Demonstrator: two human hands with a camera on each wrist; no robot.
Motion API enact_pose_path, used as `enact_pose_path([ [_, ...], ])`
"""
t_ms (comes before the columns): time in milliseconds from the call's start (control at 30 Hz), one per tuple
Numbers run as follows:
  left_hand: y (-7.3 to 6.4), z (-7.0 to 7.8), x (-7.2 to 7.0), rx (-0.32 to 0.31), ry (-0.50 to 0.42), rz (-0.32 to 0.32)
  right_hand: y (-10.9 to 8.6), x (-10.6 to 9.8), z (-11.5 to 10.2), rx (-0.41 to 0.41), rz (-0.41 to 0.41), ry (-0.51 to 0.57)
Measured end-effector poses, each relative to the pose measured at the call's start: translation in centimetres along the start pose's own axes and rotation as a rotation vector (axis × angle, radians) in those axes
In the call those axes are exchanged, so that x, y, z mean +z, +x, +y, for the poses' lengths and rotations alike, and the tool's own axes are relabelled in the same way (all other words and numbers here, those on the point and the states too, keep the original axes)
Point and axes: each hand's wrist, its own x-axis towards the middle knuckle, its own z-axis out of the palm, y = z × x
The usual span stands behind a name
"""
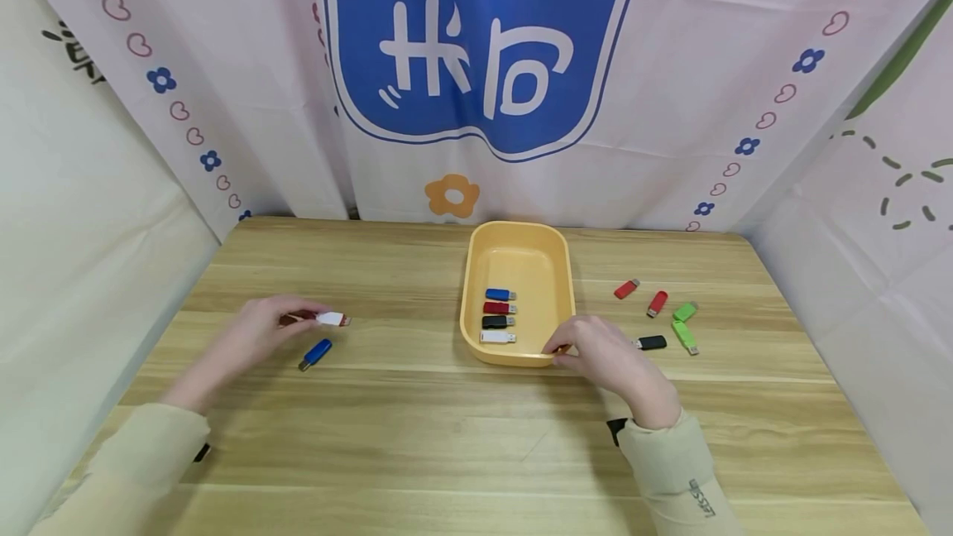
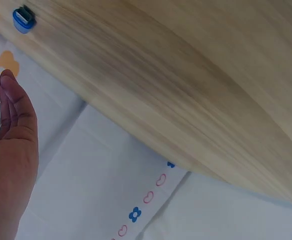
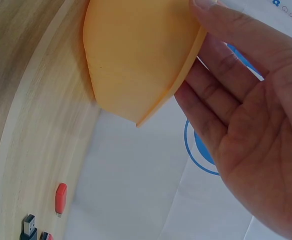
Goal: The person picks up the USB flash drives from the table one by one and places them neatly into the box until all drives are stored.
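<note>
In the head view my left hand [image 1: 260, 329] pinches a red-and-white USB stick [image 1: 332, 318] over the left side of the table. Just below it on the wood lies a blue USB stick [image 1: 316, 353]. The left wrist view shows the fingertips of that hand together, with the held stick hidden. My right hand [image 1: 603, 352] grips the near right corner of a yellow tray [image 1: 517, 360], fingers over the rim [image 3: 158, 107]. Inside the tray, along its left side, blue [image 1: 500, 294], red [image 1: 500, 308], black [image 1: 498, 322] and white [image 1: 497, 337] USB sticks lie in a column.
Right of the tray, red sticks [image 1: 657, 304], green sticks [image 1: 685, 337] and a black stick [image 1: 652, 342] lie loosely spread on the table. A white printed curtain [image 1: 387, 180] hangs along the table's back edge, and more white cloth [image 1: 74, 189] covers the sides.
</note>
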Motion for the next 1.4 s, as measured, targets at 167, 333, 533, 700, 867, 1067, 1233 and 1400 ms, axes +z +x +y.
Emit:
enact_pose_path([
  [167,1.1,1.1,0.7,-0.01,-0.055,0.0,0.0,0.0,0.1,-0.001,0.003,-0.003],
  [333,2.2,2.4,1.3,0.013,-0.087,0.023,0.0,0.0,0.1,-0.003,0.0,-0.004],
  [533,3.4,4.1,1.9,-0.015,-0.14,0.017,0.1,0.1,0.2,-0.014,0.004,-0.004],
  [700,4.7,5.6,2.6,0.009,-0.187,0.033,0.2,0.0,0.2,-0.026,0.01,-0.006],
  [867,6.3,7.4,3.8,0.035,-0.209,0.073,0.1,0.1,0.3,-0.027,0.008,0.001],
  [1067,8.3,9.7,5.2,0.021,-0.227,0.099,0.0,0.1,0.5,-0.04,0.008,0.01],
  [1233,9.9,11.4,6.1,0.033,-0.22,0.118,0.0,0.1,0.5,-0.05,0.01,0.016],
  [1400,11.2,12.2,7.2,0.034,-0.233,0.121,0.0,0.1,0.5,-0.05,0.007,0.021],
])
